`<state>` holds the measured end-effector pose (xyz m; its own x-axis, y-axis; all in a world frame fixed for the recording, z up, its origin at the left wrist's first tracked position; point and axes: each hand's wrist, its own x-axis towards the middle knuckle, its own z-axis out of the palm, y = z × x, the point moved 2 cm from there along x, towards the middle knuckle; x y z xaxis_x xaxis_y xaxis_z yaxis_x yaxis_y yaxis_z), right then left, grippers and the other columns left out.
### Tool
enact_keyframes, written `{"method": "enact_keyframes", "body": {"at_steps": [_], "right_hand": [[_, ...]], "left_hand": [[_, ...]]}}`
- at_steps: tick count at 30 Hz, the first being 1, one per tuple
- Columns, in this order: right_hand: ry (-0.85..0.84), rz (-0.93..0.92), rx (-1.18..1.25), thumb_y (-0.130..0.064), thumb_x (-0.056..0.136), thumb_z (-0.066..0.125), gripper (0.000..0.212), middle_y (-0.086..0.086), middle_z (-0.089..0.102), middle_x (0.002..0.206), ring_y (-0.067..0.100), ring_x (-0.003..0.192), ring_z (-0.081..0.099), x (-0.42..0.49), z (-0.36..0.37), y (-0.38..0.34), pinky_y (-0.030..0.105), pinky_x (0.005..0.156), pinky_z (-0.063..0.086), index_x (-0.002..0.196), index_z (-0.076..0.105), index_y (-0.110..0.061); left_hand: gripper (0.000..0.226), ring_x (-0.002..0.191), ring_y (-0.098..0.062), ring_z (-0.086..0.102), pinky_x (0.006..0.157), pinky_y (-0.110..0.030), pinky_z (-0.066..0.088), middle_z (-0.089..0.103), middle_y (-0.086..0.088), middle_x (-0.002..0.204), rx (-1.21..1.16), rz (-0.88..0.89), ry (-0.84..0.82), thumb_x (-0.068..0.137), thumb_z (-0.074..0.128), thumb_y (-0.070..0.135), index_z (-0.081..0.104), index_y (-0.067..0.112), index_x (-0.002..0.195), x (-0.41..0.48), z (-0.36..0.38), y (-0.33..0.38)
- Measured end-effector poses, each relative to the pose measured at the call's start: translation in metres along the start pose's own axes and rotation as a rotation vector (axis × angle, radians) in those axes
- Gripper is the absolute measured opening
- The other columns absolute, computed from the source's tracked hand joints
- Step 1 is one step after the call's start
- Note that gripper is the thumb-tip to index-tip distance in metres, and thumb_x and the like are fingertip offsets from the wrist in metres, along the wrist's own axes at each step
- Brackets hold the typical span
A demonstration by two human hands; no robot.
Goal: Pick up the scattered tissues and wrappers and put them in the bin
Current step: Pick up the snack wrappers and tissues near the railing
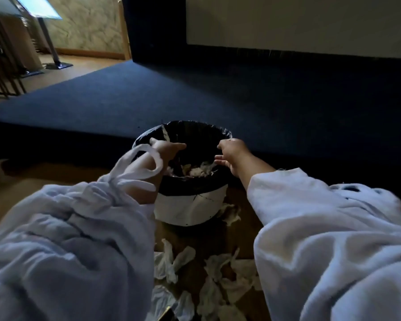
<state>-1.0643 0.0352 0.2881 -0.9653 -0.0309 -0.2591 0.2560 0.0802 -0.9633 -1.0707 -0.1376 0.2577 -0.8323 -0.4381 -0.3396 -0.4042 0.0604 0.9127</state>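
Note:
A white bin [190, 210] with a black liner stands on the floor in the middle of the view. Crumpled tissues [198, 170] lie inside it. My left hand [166, 149] hovers over the bin's left rim with its fingers stretched out and nothing in it. Over the right rim, my right hand [229, 154] is spread with its fingers relaxed, also holding nothing. Several white tissues [218, 279] lie scattered on the floor in front of the bin, between my white sleeves. One more tissue [229, 215] sits at the bin's right base.
A dark blue carpeted platform [195, 96] rises just behind the bin, with a pale wall above it. At the far left stand a metal stand [53, 49] and dark chair legs [0, 84] on the wooden floor. A small dark wrapper [164, 313] lies near the bottom edge.

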Motion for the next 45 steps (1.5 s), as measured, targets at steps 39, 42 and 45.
{"method": "enact_keyframes", "body": {"at_steps": [39,42,45], "right_hand": [[0.266,0.246,-0.430,0.003,0.093,0.043,0.019,0.005,0.058,0.077,0.008,0.057,0.052,-0.315,-0.222,0.349,0.009,0.042,0.039,0.095,0.057,-0.009],[0.317,0.361,-0.412,-0.002,0.094,0.044,0.023,0.001,0.059,0.072,0.015,0.058,0.054,-0.369,-0.253,0.363,0.022,0.048,0.042,0.085,0.058,-0.017],[0.352,0.406,-0.421,-0.003,0.094,0.044,0.028,0.002,0.062,0.077,0.015,0.062,0.057,-0.417,-0.276,0.371,0.023,0.051,0.043,0.081,0.056,-0.024]], "left_hand": [[0.012,0.081,-0.007,0.049,0.078,-0.024,0.038,0.051,0.007,0.088,0.307,0.181,-0.682,0.095,0.045,0.014,0.054,0.018,0.102,-0.345,0.171,-0.308],[0.022,0.102,-0.017,0.054,0.083,-0.025,0.040,0.057,-0.004,0.111,0.359,0.232,-0.811,0.095,0.046,0.017,0.055,0.012,0.115,-0.377,0.195,-0.310],[0.032,0.112,-0.020,0.053,0.084,-0.024,0.041,0.054,-0.006,0.126,0.409,0.243,-0.882,0.095,0.047,0.020,0.049,0.013,0.126,-0.408,0.203,-0.319]]}}
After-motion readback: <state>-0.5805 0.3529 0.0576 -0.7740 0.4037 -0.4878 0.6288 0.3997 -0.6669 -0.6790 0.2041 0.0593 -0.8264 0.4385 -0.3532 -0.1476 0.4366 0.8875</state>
